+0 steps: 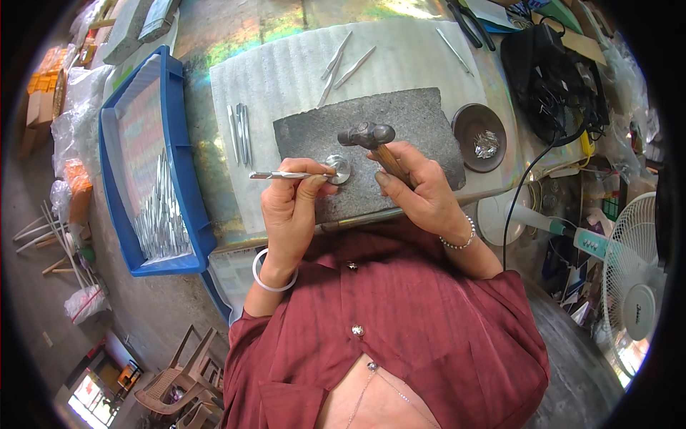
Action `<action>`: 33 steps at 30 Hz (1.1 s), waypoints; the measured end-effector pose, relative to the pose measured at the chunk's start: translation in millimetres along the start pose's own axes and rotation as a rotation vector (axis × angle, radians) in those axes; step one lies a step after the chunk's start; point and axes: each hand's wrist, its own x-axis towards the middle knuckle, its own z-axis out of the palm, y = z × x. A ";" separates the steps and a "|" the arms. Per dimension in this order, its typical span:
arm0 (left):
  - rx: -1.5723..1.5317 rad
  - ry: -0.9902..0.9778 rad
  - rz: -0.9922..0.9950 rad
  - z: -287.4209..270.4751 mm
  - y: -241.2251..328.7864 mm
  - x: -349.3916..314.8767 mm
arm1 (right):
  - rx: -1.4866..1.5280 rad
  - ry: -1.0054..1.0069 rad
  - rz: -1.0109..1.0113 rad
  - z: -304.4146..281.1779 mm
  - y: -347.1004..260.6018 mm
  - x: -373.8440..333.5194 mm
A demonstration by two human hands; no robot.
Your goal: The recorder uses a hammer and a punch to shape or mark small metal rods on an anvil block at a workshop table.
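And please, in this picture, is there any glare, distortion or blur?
Head view: black fisheye rim, with the blue tray bowing at left; glare on the table's far edge; bright opening at lower left washed out; hammer reasonably sharp.

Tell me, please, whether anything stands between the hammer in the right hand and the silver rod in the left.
Nothing visible does: between the hammer in the right hand and the silver rod in the left hand, only the round metal piece and stone slab show, both apparently lying beneath.
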 end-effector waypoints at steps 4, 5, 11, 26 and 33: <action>0.019 -0.015 0.004 -0.5 1.5 0.7 | 0.009 0.004 0.003 0.8 0.6 -0.3; 0.019 -0.017 0.003 -0.9 2.0 1.0 | 0.009 0.005 0.005 0.7 0.6 -0.5; 0.021 -0.032 -0.008 -1.7 3.3 0.6 | 0.019 0.001 -0.002 1.2 2.0 -1.6; 0.710 -0.071 0.474 10.8 13.3 7.1 | 0.092 0.059 -0.069 6.8 -3.3 6.5; 0.864 -0.164 0.584 4.4 19.1 0.6 | -0.091 -0.208 -0.533 4.0 -66.2 29.4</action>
